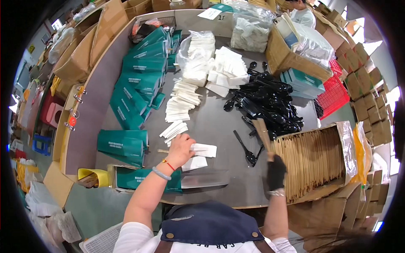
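Note:
My bare left hand (pixel 181 149) is closed over a white folded napkin (pixel 204 150), fingers bent around its left end. A thin tan stick end (pixel 162 151) pokes out beside that hand, and another white napkin (pixel 195 163) lies just below it. My right hand (pixel 276 173), in a black glove, grips a few flat tan chopsticks (pixel 262 133), slightly blurred, that point up and away. It is at the left edge of an open carton (pixel 350 158) packed with rows of similar chopsticks (pixel 312 160). Black plastic spoons (pixel 249 155) lie between my hands.
Green printed pouches (pixel 130 101) line the table's left side; another, with a clear sleeve (pixel 204 179), lies near the front edge. White packets (pixel 183 101) and napkins (pixel 230 69) fill the middle. Black cutlery (pixel 270 101) is heaped at right, near a red basket (pixel 333 97).

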Tool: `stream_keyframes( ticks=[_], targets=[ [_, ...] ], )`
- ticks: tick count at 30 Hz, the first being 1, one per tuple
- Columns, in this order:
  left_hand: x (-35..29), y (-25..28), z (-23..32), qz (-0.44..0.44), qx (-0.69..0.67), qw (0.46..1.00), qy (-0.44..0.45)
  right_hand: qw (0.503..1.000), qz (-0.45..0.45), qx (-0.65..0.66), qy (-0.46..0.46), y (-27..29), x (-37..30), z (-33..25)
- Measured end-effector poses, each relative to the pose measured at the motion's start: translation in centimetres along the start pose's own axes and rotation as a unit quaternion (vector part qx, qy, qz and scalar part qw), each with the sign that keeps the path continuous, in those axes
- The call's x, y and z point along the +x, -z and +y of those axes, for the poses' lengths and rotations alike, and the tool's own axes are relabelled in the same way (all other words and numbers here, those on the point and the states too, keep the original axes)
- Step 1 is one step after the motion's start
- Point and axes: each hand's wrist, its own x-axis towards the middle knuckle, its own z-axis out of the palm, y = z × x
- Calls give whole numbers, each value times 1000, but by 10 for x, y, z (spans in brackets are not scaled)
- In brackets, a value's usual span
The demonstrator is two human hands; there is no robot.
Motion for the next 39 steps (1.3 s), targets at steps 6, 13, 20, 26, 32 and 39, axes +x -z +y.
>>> stream_keyframes(
  ticks=[6,13,20,26,32,39],
  targets=[
    [3,-2,3,-22,-51,998,-18,989,-17,-115,90,-63,26,-27],
    [-7,5,12,-44,-153,986,42,975,-34,-194,101,-58,26,-23],
    [-65,22,54,-137,-53,989,-20,950,-197,-95,224,-35,4,-62],
    [-98,40,43,2,-56,996,75,908,-271,-72,312,-96,-39,-55],
    [-121,59,34,-93,-14,994,48,907,-259,-102,318,-58,-46,-53],
    [-111,40,41,-70,-48,996,24,900,-426,-43,81,-71,-50,-81]
  ],
)
